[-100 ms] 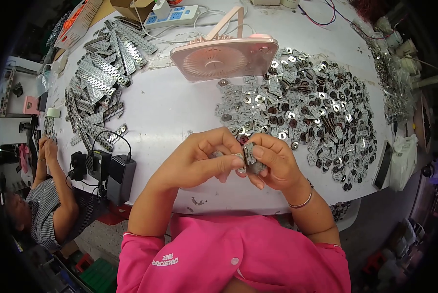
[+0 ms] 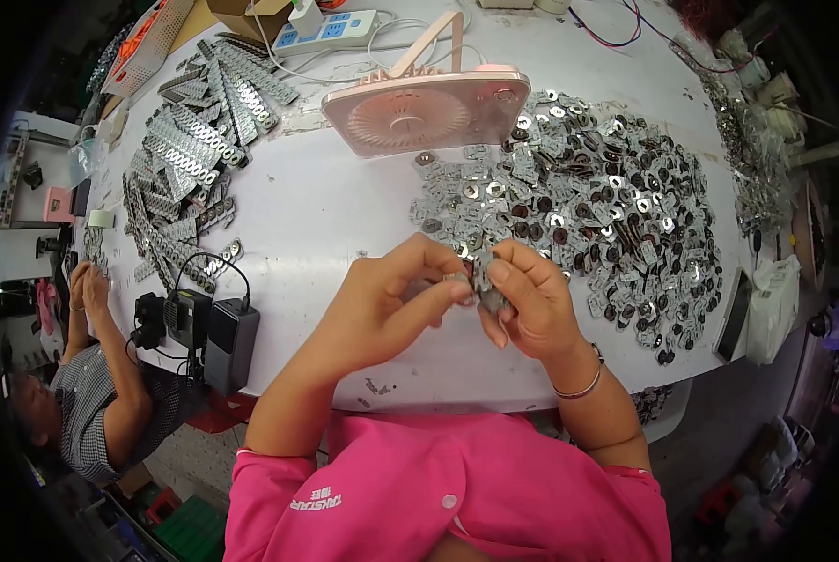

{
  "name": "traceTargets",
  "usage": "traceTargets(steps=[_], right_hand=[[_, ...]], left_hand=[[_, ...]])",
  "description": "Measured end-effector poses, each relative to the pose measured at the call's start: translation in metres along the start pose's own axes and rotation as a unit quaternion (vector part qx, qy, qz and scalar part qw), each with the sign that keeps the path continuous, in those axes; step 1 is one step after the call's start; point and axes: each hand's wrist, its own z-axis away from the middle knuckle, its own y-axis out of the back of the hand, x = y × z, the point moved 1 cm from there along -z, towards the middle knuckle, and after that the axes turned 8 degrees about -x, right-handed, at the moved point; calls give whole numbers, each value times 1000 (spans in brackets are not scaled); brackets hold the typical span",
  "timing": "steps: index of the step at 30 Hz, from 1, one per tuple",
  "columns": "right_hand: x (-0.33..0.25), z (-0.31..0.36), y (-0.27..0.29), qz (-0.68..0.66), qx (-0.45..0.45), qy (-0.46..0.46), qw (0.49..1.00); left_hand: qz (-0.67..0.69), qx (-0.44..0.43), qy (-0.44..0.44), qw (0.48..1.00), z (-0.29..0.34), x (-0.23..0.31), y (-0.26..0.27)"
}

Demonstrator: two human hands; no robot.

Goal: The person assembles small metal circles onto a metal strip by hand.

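My left hand (image 2: 379,311) is closed in a pinch, thumb against fingers, on a small grey metal piece (image 2: 456,278) that is mostly hidden. Right beside it, my right hand (image 2: 536,302) grips a small stack of grey metal pieces (image 2: 486,278) between thumb and fingers. Both hands meet above the near part of the white table, at the left edge of a wide heap of small metal parts (image 2: 616,220) with dark round discs.
A pink fan (image 2: 419,117) stands beyond my hands. Perforated metal strips (image 2: 185,155) lie piled at the left. A dark power bank (image 2: 230,345) with cables stands near the left edge, by a co-worker (image 2: 96,403). A power strip (image 2: 340,31) lies at the back.
My left hand has turned slightly and its fingers have drawn closer over the small piece. The stack in my right hand has tilted more upright and shifted a little.
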Motion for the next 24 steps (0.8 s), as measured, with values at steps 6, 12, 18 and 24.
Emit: traceTargets(steps=[6, 12, 18, 24], right_hand=[[1, -1, 2, 196, 81, 38, 977], [7, 2, 7, 356, 65, 91, 928], [7, -1, 3, 206, 97, 31, 973], [4, -1, -2, 199, 116, 40, 972]], left_hand=[[-309, 128, -115, 935, -5, -4, -10], [-458, 139, -178, 860, -7, -9, -10], [-467, 172, -196, 845, -10, -14, -11], [-503, 150, -194, 829, -11, -13, -9]])
